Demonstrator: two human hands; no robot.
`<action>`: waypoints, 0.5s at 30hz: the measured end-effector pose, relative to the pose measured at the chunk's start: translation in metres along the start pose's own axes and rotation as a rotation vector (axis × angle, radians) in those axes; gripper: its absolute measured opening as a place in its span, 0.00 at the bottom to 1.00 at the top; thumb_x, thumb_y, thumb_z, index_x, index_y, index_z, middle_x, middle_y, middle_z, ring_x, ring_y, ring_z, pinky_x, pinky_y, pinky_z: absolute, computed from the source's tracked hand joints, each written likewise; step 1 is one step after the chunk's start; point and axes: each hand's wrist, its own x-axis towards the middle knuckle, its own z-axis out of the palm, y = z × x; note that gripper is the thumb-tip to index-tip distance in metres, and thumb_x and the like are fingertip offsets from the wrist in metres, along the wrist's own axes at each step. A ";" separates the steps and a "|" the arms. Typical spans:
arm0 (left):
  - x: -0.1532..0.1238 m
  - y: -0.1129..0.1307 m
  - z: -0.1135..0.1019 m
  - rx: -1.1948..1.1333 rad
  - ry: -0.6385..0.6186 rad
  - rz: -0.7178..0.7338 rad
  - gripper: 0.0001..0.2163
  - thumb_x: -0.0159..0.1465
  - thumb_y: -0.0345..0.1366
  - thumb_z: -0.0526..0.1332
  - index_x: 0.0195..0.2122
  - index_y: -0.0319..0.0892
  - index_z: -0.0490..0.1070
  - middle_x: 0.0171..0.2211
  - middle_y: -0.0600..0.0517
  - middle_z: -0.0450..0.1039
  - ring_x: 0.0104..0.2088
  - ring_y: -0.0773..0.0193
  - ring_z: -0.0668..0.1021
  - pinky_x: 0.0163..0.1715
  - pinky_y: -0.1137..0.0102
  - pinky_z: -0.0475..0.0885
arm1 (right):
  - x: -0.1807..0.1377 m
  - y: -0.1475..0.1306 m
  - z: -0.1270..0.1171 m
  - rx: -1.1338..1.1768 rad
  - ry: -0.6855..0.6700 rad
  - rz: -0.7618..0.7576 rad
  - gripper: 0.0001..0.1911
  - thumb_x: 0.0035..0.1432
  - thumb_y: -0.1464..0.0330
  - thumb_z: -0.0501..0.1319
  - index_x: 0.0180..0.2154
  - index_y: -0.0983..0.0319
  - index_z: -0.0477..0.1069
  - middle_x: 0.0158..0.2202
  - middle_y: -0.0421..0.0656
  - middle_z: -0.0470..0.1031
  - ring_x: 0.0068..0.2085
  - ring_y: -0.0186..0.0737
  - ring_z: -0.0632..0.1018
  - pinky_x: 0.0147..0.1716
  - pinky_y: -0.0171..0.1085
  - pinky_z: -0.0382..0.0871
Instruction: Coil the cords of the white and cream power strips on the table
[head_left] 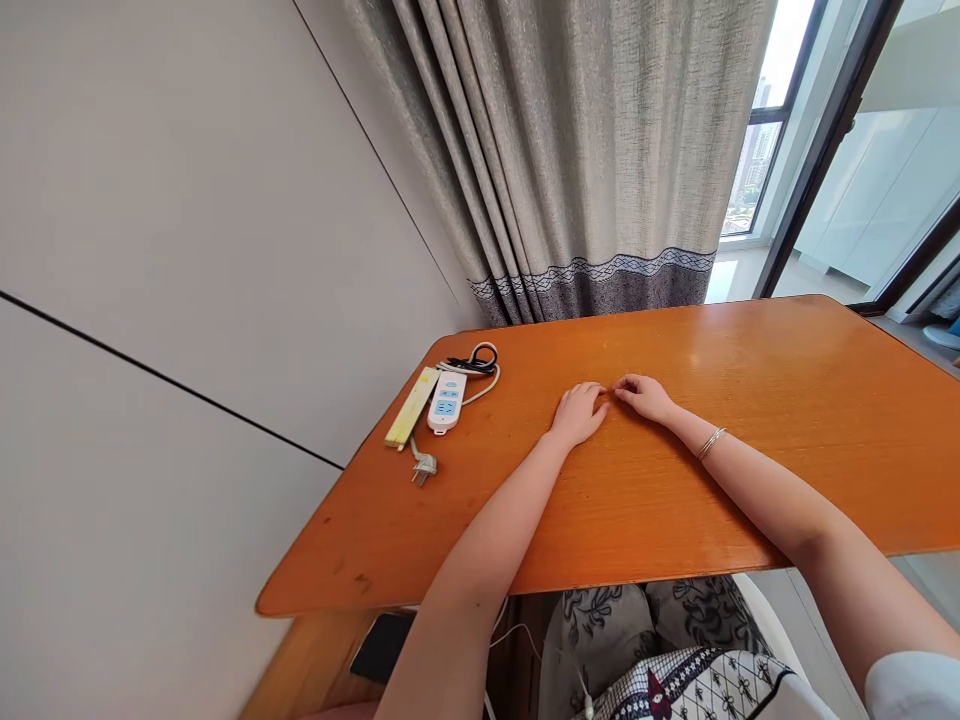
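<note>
My left hand (579,413) rests palm down on the orange-brown wooden table (697,490), its fingers stretched forward and its thumb apart. Just to its right, my right hand (643,397) lies on the same tabletop with loosely bent fingers, the thumb a little away from them. The fingertips of both hands point at each other across a small gap. I see no object in either hand. A metal bracelet (711,443) circles my right wrist. Nearest on the left is a white power strip (447,402) with blue socket panels.
Beside the power strip lie a long pale-yellow bar (412,408), a plug (424,467) and a coiled black and white cable (480,362). A wall (187,250) borders the table's left side. Grey curtains (600,150) hang behind it. A dark flat object (381,645) sits below the front edge.
</note>
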 end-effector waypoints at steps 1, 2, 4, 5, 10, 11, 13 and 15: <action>0.000 0.000 0.000 -0.003 -0.001 0.001 0.13 0.66 0.36 0.58 0.52 0.43 0.72 0.55 0.43 0.73 0.56 0.51 0.74 0.58 0.55 0.68 | 0.000 0.000 0.000 -0.002 0.000 -0.002 0.06 0.60 0.67 0.61 0.38 0.59 0.77 0.38 0.42 0.81 0.39 0.39 0.79 0.43 0.38 0.70; -0.001 0.000 0.000 -0.006 -0.003 0.002 0.14 0.66 0.36 0.58 0.52 0.43 0.72 0.55 0.43 0.73 0.56 0.51 0.74 0.58 0.55 0.67 | 0.000 0.000 0.000 -0.003 0.000 -0.004 0.06 0.60 0.67 0.61 0.38 0.59 0.77 0.38 0.42 0.81 0.39 0.39 0.79 0.43 0.37 0.70; -0.001 0.000 0.000 -0.012 -0.005 0.003 0.14 0.67 0.36 0.58 0.52 0.42 0.72 0.56 0.43 0.73 0.57 0.51 0.73 0.58 0.55 0.67 | -0.001 0.000 0.000 -0.007 -0.003 -0.009 0.06 0.60 0.68 0.61 0.38 0.59 0.77 0.38 0.42 0.81 0.39 0.39 0.79 0.43 0.37 0.70; -0.001 0.000 -0.001 -0.015 -0.007 0.003 0.14 0.67 0.36 0.58 0.52 0.42 0.71 0.56 0.43 0.73 0.57 0.51 0.73 0.59 0.55 0.67 | -0.001 0.000 0.000 -0.008 -0.004 -0.011 0.06 0.60 0.68 0.61 0.38 0.59 0.77 0.38 0.42 0.81 0.39 0.39 0.79 0.43 0.37 0.70; -0.001 -0.001 -0.002 -0.025 -0.017 0.009 0.15 0.66 0.36 0.58 0.53 0.42 0.71 0.56 0.43 0.73 0.57 0.51 0.73 0.59 0.55 0.67 | -0.001 0.000 0.001 -0.018 -0.009 -0.014 0.07 0.60 0.68 0.60 0.39 0.59 0.77 0.39 0.43 0.81 0.39 0.39 0.79 0.43 0.37 0.71; -0.001 -0.001 -0.002 -0.026 -0.018 0.011 0.15 0.66 0.36 0.58 0.53 0.41 0.71 0.56 0.43 0.73 0.57 0.51 0.73 0.59 0.55 0.67 | -0.001 0.000 0.001 -0.019 -0.009 -0.016 0.07 0.60 0.68 0.60 0.39 0.59 0.77 0.39 0.42 0.81 0.39 0.39 0.79 0.43 0.37 0.71; -0.001 -0.002 -0.002 -0.027 -0.017 0.015 0.15 0.66 0.36 0.58 0.53 0.41 0.71 0.56 0.43 0.73 0.57 0.51 0.73 0.59 0.55 0.67 | -0.001 0.001 0.001 -0.022 -0.008 -0.021 0.07 0.60 0.68 0.61 0.38 0.59 0.77 0.39 0.42 0.82 0.40 0.39 0.79 0.43 0.37 0.71; -0.001 -0.003 -0.002 -0.027 -0.017 0.018 0.15 0.66 0.36 0.58 0.53 0.42 0.71 0.56 0.43 0.73 0.57 0.51 0.73 0.59 0.54 0.67 | -0.001 0.001 0.001 -0.026 -0.009 -0.024 0.06 0.60 0.68 0.61 0.38 0.58 0.77 0.39 0.42 0.82 0.40 0.39 0.79 0.43 0.37 0.71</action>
